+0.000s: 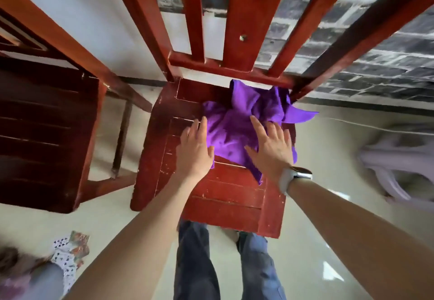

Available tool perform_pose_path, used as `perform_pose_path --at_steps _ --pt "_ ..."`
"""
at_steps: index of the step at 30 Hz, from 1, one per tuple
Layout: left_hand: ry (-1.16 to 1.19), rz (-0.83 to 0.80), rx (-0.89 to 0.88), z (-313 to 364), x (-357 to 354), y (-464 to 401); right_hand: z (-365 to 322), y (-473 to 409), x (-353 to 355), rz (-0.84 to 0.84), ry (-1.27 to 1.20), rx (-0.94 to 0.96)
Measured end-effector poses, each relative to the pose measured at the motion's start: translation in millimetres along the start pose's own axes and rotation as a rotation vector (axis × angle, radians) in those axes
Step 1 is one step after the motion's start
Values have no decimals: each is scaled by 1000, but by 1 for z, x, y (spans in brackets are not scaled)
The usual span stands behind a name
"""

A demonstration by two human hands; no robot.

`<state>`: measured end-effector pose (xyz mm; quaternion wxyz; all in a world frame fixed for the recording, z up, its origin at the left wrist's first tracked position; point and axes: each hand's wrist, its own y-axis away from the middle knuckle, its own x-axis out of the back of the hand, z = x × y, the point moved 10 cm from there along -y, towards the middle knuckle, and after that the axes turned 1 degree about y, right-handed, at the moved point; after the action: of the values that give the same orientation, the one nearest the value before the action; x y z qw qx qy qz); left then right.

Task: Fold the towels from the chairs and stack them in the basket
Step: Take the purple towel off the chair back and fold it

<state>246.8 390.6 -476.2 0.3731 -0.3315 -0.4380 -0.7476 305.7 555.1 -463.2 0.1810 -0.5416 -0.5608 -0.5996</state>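
Observation:
A crumpled purple towel (237,121) lies on the seat of a red wooden chair (218,196), toward the back right corner, one tip hanging past the seat's right edge. My left hand (195,149) hovers with straight fingers at the towel's left edge, over the seat slats. My right hand (270,147), a white watch on its wrist, lies with spread fingers over the towel's right front part. Neither hand grips the cloth. No basket is in view.
A second, darker wooden chair (47,123) stands close on the left. The red chair's slatted back (237,29) rises ahead, against a white and grey brick wall. A pale plastic piece (394,166) sits at the right. Patterned cloth (70,255) lies at lower left on the tiled floor.

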Motion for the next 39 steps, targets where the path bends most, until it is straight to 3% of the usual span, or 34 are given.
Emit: perform_pose_path --at_steps 3,6,10,13,20,27,29,31,35,39 --pt "-56 -37 -75 2 -11 -3 0 9 -20 2 -37 -54" --pt "131 -141 -63 -6 -24 24 6 39 -37 -20 -232 -133" --pt "223 -353 -82 -25 -32 84 9 102 -72 -296 -378 -173" --pt "239 -301 -19 -43 -7 105 16 140 -73 -418 -452 -258" --pt "385 -110 -171 35 95 82 20 157 28 -80 -741 -393" --pt "457 96 -316 150 226 79 21 177 210 325 -792 -239" --pt "456 148 -375 185 263 83 25 187 251 329 -886 -184" --pt "478 198 -420 218 299 84 20 197 281 227 -947 -84" --pt "460 257 -538 278 353 95 8 223 311 55 -570 24" --pt "382 202 -689 325 385 119 39 245 377 378 -298 -59"
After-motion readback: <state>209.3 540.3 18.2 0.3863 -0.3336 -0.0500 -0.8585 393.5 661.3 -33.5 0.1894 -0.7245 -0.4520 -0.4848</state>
